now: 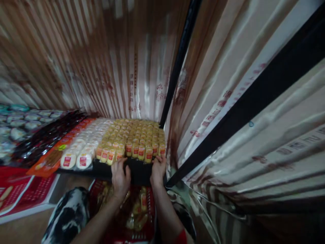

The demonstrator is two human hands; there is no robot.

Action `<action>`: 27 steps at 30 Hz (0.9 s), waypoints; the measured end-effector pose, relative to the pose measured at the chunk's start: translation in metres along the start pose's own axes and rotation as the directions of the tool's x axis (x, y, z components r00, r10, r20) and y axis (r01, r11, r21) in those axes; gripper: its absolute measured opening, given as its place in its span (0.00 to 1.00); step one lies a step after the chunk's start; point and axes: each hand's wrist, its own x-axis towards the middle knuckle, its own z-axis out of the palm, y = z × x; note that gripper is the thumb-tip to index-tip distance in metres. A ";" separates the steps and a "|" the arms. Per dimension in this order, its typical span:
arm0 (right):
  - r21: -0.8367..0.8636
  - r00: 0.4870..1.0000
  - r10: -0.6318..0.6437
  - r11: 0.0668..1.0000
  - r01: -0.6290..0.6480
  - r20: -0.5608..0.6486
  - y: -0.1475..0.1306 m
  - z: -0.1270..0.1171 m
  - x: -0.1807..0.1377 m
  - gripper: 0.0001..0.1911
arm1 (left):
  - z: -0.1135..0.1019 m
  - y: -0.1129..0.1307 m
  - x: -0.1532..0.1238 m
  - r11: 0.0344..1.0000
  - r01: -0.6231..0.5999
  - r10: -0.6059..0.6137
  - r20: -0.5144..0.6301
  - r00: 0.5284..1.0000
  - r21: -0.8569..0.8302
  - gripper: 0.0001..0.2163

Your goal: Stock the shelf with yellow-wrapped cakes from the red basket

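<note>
Small yellow wrapped cakes (pixel 134 135) with red and white labels stand in tight rows on a black shelf (pixel 139 173). My left hand (pixel 121 177) is at the shelf's front edge, fingertips against the front of the cakes left of middle, thumb held apart. At the right end of the rows my right hand (pixel 158 171) touches the front cakes with fingers extended and slightly bent. I see nothing lifted in either hand. Below, between my forearms, a red box (pixel 149 217) holds more yellow wrapped cakes, partly hidden by my arms.
Left along the shelf lie round white packs (pixel 84 160), an orange packet (pixel 48 164), dark shiny packets (pixel 50 135) and several white-wrapped items (pixel 17 134). A red and white carton (pixel 30 196) is lower left. Black posts (pixel 179 61) and pleated curtain (pixel 122 67) border the shelf.
</note>
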 end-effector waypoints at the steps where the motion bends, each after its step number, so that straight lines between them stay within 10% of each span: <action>1: 0.030 1.000 0.026 0.999 -0.026 -0.002 -0.004 0.000 -0.002 0.21 | -0.001 -0.006 -0.001 0.999 0.028 -0.028 -0.009 1.000 0.021 0.13; 16: -0.073 0.982 -0.046 0.996 0.060 0.184 -0.027 -0.003 -0.027 0.16 | -0.006 -0.014 0.039 0.953 0.034 -0.070 0.108 0.992 0.302 0.20; 27: -0.081 0.938 -0.237 0.961 0.264 0.253 -0.048 -0.007 -0.042 0.12 | -0.018 0.000 0.028 0.988 0.075 -0.071 -0.032 0.997 0.136 0.20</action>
